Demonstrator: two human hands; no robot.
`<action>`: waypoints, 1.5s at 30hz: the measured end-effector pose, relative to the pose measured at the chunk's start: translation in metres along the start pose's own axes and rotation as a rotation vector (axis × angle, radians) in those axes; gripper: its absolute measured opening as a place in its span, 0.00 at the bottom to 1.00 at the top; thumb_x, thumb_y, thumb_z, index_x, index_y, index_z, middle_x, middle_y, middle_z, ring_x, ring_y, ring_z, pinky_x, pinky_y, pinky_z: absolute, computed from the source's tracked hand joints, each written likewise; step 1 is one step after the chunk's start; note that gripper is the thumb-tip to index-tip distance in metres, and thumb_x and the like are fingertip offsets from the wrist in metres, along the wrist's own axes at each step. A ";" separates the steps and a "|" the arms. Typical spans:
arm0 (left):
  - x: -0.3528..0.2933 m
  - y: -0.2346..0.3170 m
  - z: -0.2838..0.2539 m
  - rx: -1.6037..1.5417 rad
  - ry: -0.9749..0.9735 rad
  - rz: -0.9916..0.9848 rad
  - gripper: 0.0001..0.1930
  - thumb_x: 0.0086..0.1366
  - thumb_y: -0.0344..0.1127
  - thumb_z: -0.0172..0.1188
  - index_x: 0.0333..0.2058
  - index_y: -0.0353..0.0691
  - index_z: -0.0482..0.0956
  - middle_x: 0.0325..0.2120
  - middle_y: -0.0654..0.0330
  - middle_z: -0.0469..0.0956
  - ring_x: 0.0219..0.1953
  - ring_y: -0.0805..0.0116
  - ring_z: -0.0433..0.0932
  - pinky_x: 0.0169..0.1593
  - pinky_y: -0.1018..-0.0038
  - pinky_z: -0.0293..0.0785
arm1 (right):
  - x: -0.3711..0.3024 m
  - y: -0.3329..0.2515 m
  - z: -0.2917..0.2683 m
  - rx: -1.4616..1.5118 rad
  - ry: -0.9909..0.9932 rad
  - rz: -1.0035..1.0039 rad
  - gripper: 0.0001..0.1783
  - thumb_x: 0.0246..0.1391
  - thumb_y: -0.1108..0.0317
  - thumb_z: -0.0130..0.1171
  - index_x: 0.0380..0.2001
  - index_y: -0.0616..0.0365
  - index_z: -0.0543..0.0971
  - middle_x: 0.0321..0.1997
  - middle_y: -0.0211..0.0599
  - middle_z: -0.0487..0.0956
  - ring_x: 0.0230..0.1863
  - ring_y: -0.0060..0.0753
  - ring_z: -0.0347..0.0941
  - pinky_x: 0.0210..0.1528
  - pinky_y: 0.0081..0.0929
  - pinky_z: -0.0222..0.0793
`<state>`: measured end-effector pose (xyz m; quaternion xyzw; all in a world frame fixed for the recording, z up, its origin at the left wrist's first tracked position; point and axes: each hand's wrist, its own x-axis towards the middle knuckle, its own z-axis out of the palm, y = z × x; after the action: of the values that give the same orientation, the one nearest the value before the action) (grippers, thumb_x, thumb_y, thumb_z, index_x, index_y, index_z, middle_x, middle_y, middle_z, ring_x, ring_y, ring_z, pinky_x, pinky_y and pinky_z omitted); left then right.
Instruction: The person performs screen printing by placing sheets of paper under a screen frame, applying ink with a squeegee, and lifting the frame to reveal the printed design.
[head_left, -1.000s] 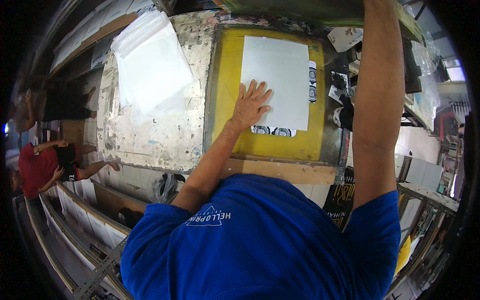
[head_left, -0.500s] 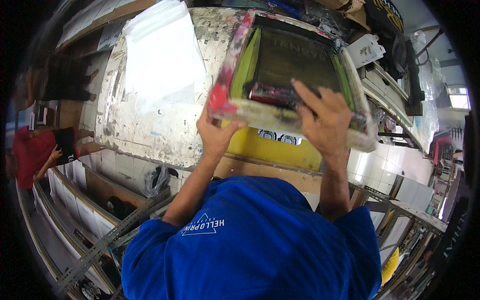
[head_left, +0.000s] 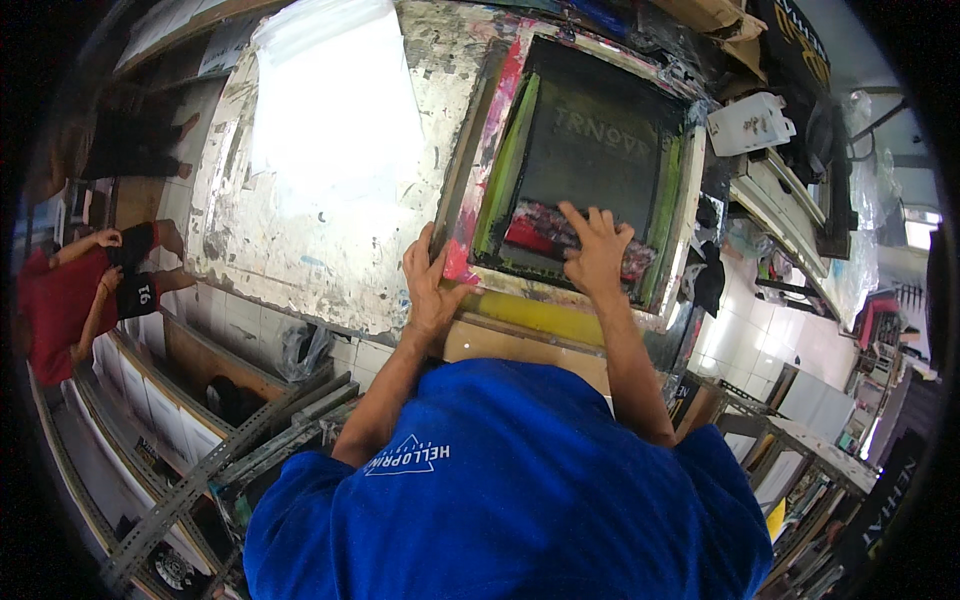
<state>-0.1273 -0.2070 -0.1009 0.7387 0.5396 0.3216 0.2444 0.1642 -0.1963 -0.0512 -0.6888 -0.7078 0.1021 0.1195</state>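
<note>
- Right grip [head_left: 598, 248] lies spread over the smeared squeegee [head_left: 530, 230], touching; whether it clasps, I cannot tell.
- Left grip [head_left: 432, 295] holds the near-left corner of the framed screen [head_left: 595, 110] between thumb and fingers.
- Step in hand seems to be steadying both over the yellow board [head_left: 540, 318], visible nearside of the right grip.
- Moving the squeegee would call, I judge, for a firm clasp.

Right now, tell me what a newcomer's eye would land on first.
Probably the white sheets, glaring on the stained table at left. Next, the paint-streaked frame to their right, left hand at its near left corner, right hand at the smeared bar inside. The blue shirt fills the bottom.
</note>
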 end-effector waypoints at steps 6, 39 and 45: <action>0.000 -0.005 0.001 -0.008 0.013 0.019 0.43 0.40 0.46 0.80 0.57 0.34 0.78 0.70 0.41 0.58 0.65 0.40 0.60 0.66 0.50 0.57 | 0.091 0.053 0.012 -0.041 0.224 -0.078 0.47 0.28 0.72 0.65 0.62 0.39 0.76 0.51 0.41 0.75 0.54 0.44 0.68 0.58 0.52 0.54; -0.012 -0.003 0.006 -0.210 0.044 -0.048 0.49 0.41 0.49 0.81 0.62 0.34 0.73 0.51 0.50 0.74 0.55 0.51 0.68 0.61 0.59 0.62 | 0.205 0.114 -0.083 0.719 0.186 0.185 0.40 0.44 0.83 0.66 0.63 0.44 0.78 0.54 0.40 0.84 0.51 0.26 0.79 0.59 0.25 0.69; 0.014 0.028 -0.012 -0.327 0.250 0.096 0.42 0.43 0.45 0.81 0.56 0.29 0.78 0.48 0.51 0.77 0.52 0.55 0.73 0.57 0.63 0.70 | 0.065 0.018 -0.123 0.713 0.065 0.057 0.40 0.43 0.83 0.67 0.63 0.45 0.77 0.63 0.47 0.78 0.63 0.43 0.75 0.67 0.32 0.65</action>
<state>-0.1149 -0.2020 -0.0703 0.6684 0.4705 0.5052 0.2768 0.2176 -0.1336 0.0619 -0.6262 -0.6039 0.3238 0.3719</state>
